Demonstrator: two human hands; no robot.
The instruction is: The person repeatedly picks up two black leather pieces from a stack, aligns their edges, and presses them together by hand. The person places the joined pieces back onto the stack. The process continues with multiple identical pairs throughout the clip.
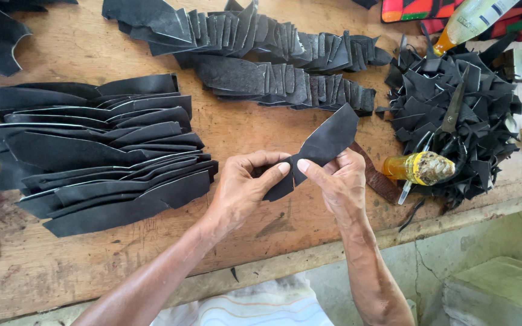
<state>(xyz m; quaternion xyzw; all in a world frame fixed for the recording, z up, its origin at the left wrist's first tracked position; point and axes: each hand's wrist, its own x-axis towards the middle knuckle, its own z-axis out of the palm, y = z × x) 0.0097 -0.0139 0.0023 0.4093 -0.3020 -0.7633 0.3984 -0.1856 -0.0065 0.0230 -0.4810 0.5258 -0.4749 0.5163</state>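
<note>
At centre frame, both hands met over the wooden workbench (92, 265). Left hand (243, 187) pinched the lower end of a black leather piece (324, 145), thumb and forefinger closed on its edge. Right hand (336, 184) gripped the same piece just beside it, thumb pressing the narrow waist. The piece rose up and to the right from the fingers, off the bench, its wide end tilted toward the upper middle of the frame.

Judgement on handling: thin, floppy stock like this seemed best worked with thumbs close together, keeping the edge taut and the fold or seam line straight, with the rest hanging free rather than dragging across the stacks.

Left of frame: a fanned stack of long black pieces (101, 160), overlapping flat. Upper middle: two rows of smaller cut pieces (273, 60), shingled. Right: a loose heap of black offcuts (454, 121) with scissors (451, 111) lying on top.

Containers: an amber bottle (418, 169) lay on its side just right of the right hand, yellow band near its crusted neck, against the heap. A second bottle (472, 21), pale with an orange tip, was tilted at upper right; label too blurred to describe. Red, green and black patterned cloth (412, 9) sat at the top edge. A brown strap (379, 178) lay under the right wrist area.
</note>
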